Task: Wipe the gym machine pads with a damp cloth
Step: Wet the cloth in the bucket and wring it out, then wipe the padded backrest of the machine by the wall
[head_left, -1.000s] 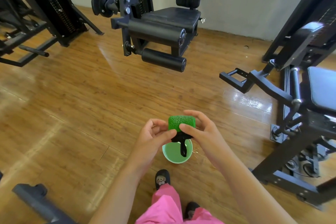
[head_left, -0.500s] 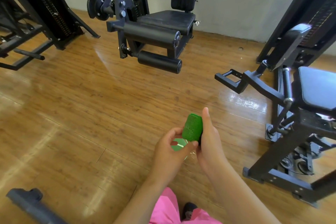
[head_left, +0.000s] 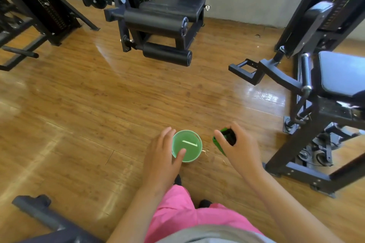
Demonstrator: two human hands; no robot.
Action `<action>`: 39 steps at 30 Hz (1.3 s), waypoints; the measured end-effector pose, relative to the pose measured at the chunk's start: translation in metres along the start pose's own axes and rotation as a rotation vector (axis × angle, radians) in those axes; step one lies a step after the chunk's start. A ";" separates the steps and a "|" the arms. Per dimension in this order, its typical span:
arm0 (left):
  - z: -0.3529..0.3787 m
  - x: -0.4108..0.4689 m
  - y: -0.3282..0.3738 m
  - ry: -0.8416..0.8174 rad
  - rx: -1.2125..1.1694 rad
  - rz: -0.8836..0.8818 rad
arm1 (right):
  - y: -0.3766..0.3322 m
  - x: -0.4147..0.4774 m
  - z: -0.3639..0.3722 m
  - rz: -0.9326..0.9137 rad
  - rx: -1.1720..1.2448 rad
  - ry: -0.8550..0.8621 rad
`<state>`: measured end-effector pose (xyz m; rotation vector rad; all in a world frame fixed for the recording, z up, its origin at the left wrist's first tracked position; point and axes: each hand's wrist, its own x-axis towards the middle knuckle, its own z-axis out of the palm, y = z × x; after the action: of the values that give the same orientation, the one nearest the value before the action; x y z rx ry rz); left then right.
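Hands have split: left grip (head_left: 162, 154) now hangs open over the green cup (head_left: 185, 130) on the floor, right grip (head_left: 240, 146) alone clutches the green cloth (head_left: 217, 144) just beside it (wringing looks done), so machine pads (head_left: 166, 55) likely come next.

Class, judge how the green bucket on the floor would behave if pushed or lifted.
The green bucket looks like thin plastic, so probably light itself; the liquid glinting inside adds weight and would likely slosh. On the glossy wooden floor it may slide rather than tip. Droplets beside it hint at a wet, slippery rim.
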<state>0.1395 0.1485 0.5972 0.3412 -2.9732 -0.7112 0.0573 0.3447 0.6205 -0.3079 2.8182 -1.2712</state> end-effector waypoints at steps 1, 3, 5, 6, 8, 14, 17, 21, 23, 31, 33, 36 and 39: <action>0.003 -0.005 -0.003 0.002 0.025 0.004 | 0.008 -0.006 -0.001 -0.039 -0.103 -0.008; 0.006 -0.013 -0.009 -0.008 0.059 0.017 | 0.022 -0.021 0.000 -0.128 -0.211 -0.026; 0.006 -0.016 -0.017 -0.029 0.094 0.033 | 0.031 -0.034 0.001 -0.194 -0.256 -0.048; 0.006 -0.016 -0.023 -0.045 0.111 0.039 | 0.034 -0.039 0.003 -0.209 -0.273 -0.066; 0.005 -0.014 -0.034 -0.073 0.121 0.061 | 0.035 -0.046 0.011 -0.239 -0.302 -0.068; -0.004 0.002 -0.065 -0.104 0.134 0.071 | 0.005 -0.027 0.047 -0.153 -0.237 0.075; -0.009 0.025 -0.068 -0.073 0.138 0.075 | 0.000 -0.004 0.052 -0.053 -0.197 0.098; -0.007 0.063 -0.061 -0.058 0.136 0.084 | 0.007 0.029 0.044 -0.004 -0.208 0.142; -0.002 0.086 -0.056 -0.054 0.141 0.101 | 0.010 0.048 0.037 0.028 -0.174 0.161; 0.027 0.178 -0.004 -0.021 0.236 0.134 | 0.074 0.119 -0.006 -0.032 -0.168 0.038; 0.047 0.200 0.019 -0.017 0.241 0.109 | 0.099 0.147 -0.029 -0.059 -0.191 0.011; 0.077 0.232 0.071 0.016 0.191 0.066 | 0.131 0.195 -0.075 -0.107 -0.254 0.004; 0.107 0.266 0.138 0.050 0.146 0.063 | 0.156 0.238 -0.121 -0.180 -0.301 -0.003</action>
<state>-0.1596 0.2547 0.5676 0.2682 -2.9799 -0.4740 -0.2158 0.4885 0.5961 -0.5847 3.0341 -0.8622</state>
